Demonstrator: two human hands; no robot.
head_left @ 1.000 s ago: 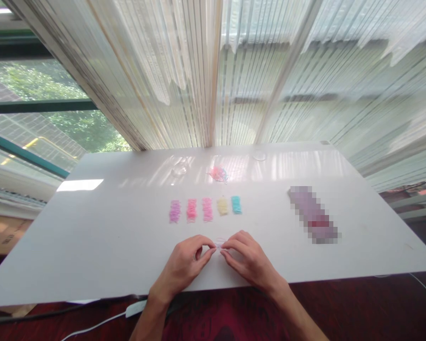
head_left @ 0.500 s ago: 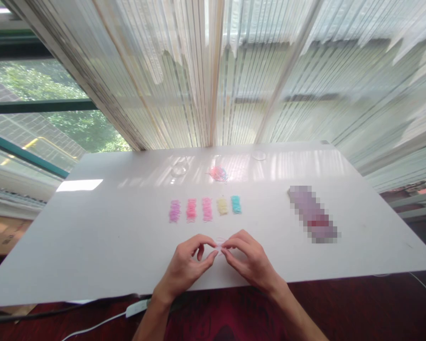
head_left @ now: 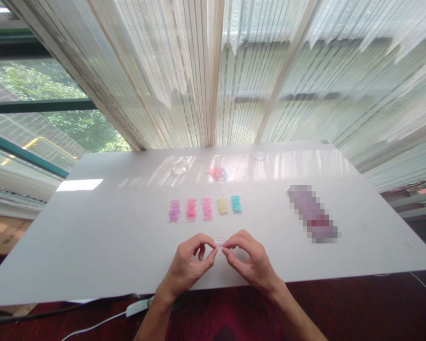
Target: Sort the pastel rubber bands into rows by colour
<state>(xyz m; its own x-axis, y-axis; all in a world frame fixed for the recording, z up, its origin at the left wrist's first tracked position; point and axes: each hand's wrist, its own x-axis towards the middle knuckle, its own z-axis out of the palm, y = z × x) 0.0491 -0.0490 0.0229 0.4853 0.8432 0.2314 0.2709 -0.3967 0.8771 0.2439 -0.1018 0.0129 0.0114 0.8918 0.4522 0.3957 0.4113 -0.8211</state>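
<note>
The left hand point(head_left: 190, 259) is pinching thin pale strands point(head_left: 220, 240), which are showing between both hands' fingertips, below five coloured bundles point(head_left: 207, 209) on the white table point(head_left: 110, 246); the right hand point(head_left: 247, 255) is pinching their right side.

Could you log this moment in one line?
left hand: fingertips at pale strands | right hand: likewise | beyond: five coloured bundles, tangled pile

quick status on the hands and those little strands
Left hand and right hand pinched close together, pale strands between them; five colored bundles lined up beyond; nothing visibly blocking the hands.
</note>
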